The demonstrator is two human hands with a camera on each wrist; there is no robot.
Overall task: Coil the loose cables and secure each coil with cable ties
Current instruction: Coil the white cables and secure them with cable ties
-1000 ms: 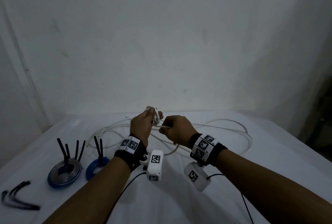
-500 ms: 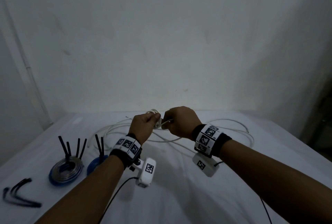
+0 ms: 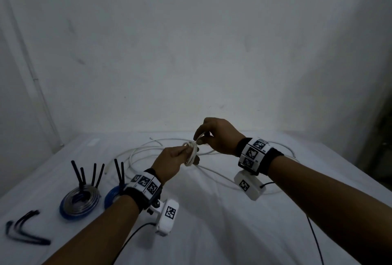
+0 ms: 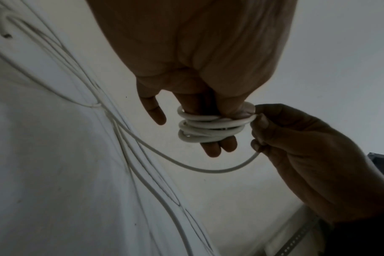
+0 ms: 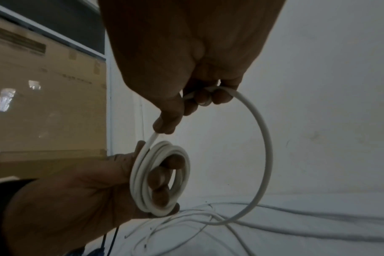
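Note:
A small coil of white cable (image 3: pixel 190 154) (image 4: pixel 206 128) (image 5: pixel 160 178) is wound round the fingers of my left hand (image 3: pixel 169 164) (image 4: pixel 200 110), which holds it above the table. My right hand (image 3: pixel 216 137) (image 5: pixel 186 104) sits just up and to the right, pinching the running strand of the white cable (image 5: pixel 261 131) where it meets the coil. The remaining loose cable (image 3: pixel 144 152) lies in wide loops on the white table (image 3: pixel 212 222) behind and below both hands.
Two tied coils lie at the left: a blue and silver one (image 3: pixel 80 202) and a blue one (image 3: pixel 113 195), each with black tie ends sticking up. Spare black cable ties (image 3: pixel 23 229) lie at the far left. A white wall stands behind; a cardboard box (image 5: pixel 44 104) is off to one side.
My right hand has risen and moved right, drawing the strand up over the coil. My left hand has dropped slightly and turned, with the coil still round its fingers.

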